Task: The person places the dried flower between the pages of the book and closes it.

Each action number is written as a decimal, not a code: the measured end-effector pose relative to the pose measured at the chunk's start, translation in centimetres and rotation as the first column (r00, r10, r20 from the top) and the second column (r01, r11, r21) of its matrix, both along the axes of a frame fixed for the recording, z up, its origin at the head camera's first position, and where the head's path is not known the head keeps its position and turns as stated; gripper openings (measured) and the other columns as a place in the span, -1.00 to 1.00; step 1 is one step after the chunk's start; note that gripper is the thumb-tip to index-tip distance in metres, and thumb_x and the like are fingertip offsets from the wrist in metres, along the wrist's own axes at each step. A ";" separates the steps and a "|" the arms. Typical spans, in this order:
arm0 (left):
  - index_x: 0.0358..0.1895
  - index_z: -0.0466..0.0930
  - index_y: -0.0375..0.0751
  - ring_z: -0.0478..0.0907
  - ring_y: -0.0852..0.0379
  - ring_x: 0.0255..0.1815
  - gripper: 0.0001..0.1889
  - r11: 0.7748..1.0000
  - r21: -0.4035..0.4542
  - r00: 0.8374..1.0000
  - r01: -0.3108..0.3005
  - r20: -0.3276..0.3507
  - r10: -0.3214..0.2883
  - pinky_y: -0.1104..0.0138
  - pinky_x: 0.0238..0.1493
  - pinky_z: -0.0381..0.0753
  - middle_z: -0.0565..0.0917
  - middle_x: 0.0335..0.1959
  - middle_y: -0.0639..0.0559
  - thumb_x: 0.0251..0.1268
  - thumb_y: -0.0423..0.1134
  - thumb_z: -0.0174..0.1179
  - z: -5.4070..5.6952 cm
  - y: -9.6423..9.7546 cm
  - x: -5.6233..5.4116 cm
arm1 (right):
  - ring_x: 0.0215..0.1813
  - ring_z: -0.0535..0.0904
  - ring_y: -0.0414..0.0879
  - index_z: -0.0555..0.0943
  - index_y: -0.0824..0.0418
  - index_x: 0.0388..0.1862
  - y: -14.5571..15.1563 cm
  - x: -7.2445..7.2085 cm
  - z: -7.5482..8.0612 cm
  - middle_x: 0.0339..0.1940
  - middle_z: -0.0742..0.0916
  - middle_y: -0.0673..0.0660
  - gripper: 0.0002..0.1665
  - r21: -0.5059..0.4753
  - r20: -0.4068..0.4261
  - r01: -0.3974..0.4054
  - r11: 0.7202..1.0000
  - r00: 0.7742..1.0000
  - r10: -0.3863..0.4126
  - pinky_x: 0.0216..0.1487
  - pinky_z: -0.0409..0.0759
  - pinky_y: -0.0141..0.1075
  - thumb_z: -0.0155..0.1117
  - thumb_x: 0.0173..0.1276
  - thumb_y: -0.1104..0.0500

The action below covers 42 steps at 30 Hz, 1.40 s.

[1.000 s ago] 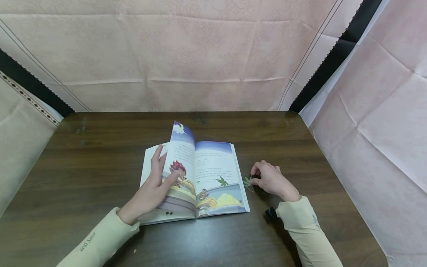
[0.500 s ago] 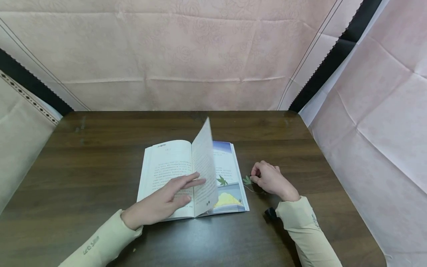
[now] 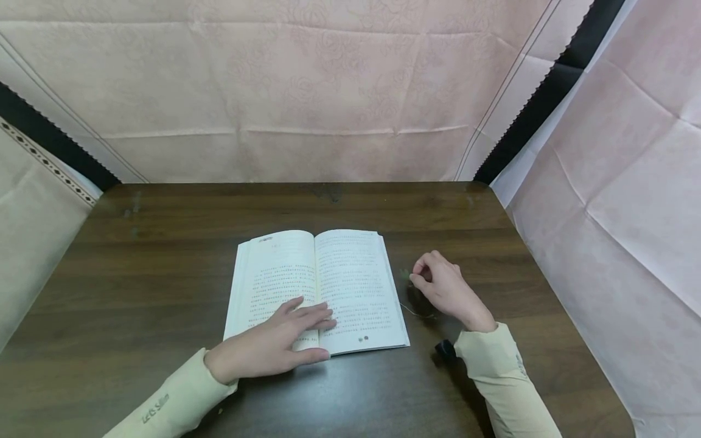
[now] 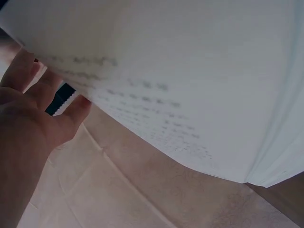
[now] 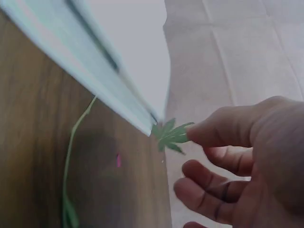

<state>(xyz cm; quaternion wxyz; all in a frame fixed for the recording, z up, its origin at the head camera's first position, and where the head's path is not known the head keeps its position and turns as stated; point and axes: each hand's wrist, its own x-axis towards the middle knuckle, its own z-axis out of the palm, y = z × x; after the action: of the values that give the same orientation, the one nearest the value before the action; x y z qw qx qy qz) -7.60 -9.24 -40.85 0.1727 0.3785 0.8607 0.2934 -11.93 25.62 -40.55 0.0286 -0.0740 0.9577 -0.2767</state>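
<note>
An open book (image 3: pixel 355 274) lies on the brown table, with both of its visible pages full of printed text. My left hand (image 3: pixel 274 342) rests over the lower middle of the spread with fingers extended across the fold. In the left wrist view the book (image 4: pixel 190 57) rises close above the fingers of that hand (image 4: pixel 28 114). Right of the book, my right hand (image 5: pixel 247 156) pinches the tip of a small green lobed leaf (image 5: pixel 170 137) between thumb and finger, just past the book's edge. In the head view this hand (image 3: pixel 446 289) is held over the table, its leaf blurred.
A thin green stem (image 5: pixel 70 147) sticks out from the book's side over the wooden table (image 3: pixel 137 292). A tiny pink bit (image 5: pixel 118 160) lies nearby. A pale fabric wall (image 3: pixel 306 91) stands behind the table, and another pale panel (image 3: pixel 619 213) flanks its right side.
The illustrated page has been turned from left to right, covering the picture and the leaf on it. My left hand has come down onto the book; my right hand has risen slightly with its leaf.
</note>
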 end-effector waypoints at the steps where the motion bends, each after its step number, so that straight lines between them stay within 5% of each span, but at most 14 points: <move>1: 0.39 0.39 -0.06 0.05 0.08 0.52 -0.31 1.000 -0.005 1.000 -0.001 -0.004 0.001 0.07 0.49 -0.14 0.45 0.33 0.24 0.32 0.28 0.08 0.0 0.0 0.0 | -0.21 0.49 -0.01 0.52 0.13 -0.26 -0.2 0.1 0.1 -0.24 0.54 0.08 -0.90 -0.019 -0.007 0.000 1.000 1.000 0.000 0.10 0.28 0.03 0.27 0.37 0.17; 7: 0.42 0.35 -0.02 0.03 -0.15 0.52 -0.28 0.998 0.006 0.998 -0.057 -0.025 0.057 -0.02 0.44 0.06 0.29 0.46 0.04 0.31 0.31 0.07 0.2 -0.5 0.1 | -0.18 0.45 -0.02 0.51 0.10 -0.24 -1.4 0.6 0.7 -0.19 0.50 0.07 -0.89 -0.125 -0.024 -0.022 0.992 1.000 0.019 -0.17 0.46 -0.18 0.29 0.38 0.17; 13: 0.42 0.32 -0.16 -0.03 -0.01 0.55 -0.28 0.995 0.035 0.992 -0.092 -0.082 0.094 -0.08 0.45 -0.01 0.21 0.50 -0.03 0.35 0.23 0.10 0.2 -1.7 -0.6 | -0.14 0.44 -0.04 0.52 0.08 -0.26 -2.5 0.8 0.8 -0.18 0.50 0.05 -0.90 -0.185 -0.010 -0.062 0.981 0.998 0.062 -0.14 0.45 -0.18 0.28 0.38 0.15; 23: 0.40 0.32 -0.29 -0.02 -0.12 0.54 -0.27 0.977 -0.002 0.969 -0.213 -0.125 0.211 -0.12 0.41 0.07 0.14 0.52 -0.13 0.32 0.11 0.21 -0.7 -4.2 -1.5 | -0.12 0.45 -0.02 0.54 0.02 -0.31 -3.7 1.0 0.7 -0.18 0.51 0.01 -0.89 -0.208 0.036 -0.141 0.968 0.988 0.151 -0.12 0.46 -0.17 0.32 0.35 0.16; 30: 0.42 0.24 -0.36 -0.01 -0.24 0.52 -0.19 0.940 -0.064 0.936 -0.334 -0.143 0.323 -0.21 0.37 0.09 0.11 0.51 -0.26 0.30 0.15 0.20 -0.7 -5.3 -1.7 | -0.07 0.41 0.03 0.57 -0.09 -0.36 -4.5 1.1 0.6 -0.21 0.52 -0.02 -0.87 -0.171 0.061 -0.250 0.953 0.963 0.263 0.00 0.25 -0.07 0.34 0.34 0.14; 36: 0.43 0.17 -0.42 0.01 -0.31 0.50 -0.15 0.896 -0.092 0.896 -0.435 -0.139 0.421 -0.28 0.33 0.09 0.11 0.48 -0.38 0.32 0.18 0.16 -0.8 -6.1 -2.0 | -0.03 0.38 -0.05 0.58 -0.08 -0.37 -5.0 1.0 0.3 -0.19 0.53 -0.07 -0.88 -0.170 0.095 -0.236 0.957 0.963 0.254 0.03 0.27 -0.06 0.33 0.35 0.12; 42: 0.44 0.14 -0.45 0.01 -0.35 0.49 -0.11 0.878 -0.127 0.886 -0.462 -0.108 0.451 -0.33 0.30 0.08 0.07 0.49 -0.41 0.34 0.25 0.08 -0.7 -6.3 -1.8 | -0.08 0.40 -0.06 0.58 -0.02 -0.36 -5.2 0.7 -0.3 -0.23 0.54 -0.07 -0.90 -0.142 0.072 -0.209 0.968 0.973 0.220 0.09 0.23 -0.06 0.33 0.34 0.13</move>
<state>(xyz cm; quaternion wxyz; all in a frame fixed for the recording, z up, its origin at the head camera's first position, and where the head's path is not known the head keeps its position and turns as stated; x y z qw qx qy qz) -9.45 -15.59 -41.52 0.0938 0.1617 0.9510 0.2462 -11.20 20.40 -40.89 0.0951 -0.1669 0.9212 -0.3382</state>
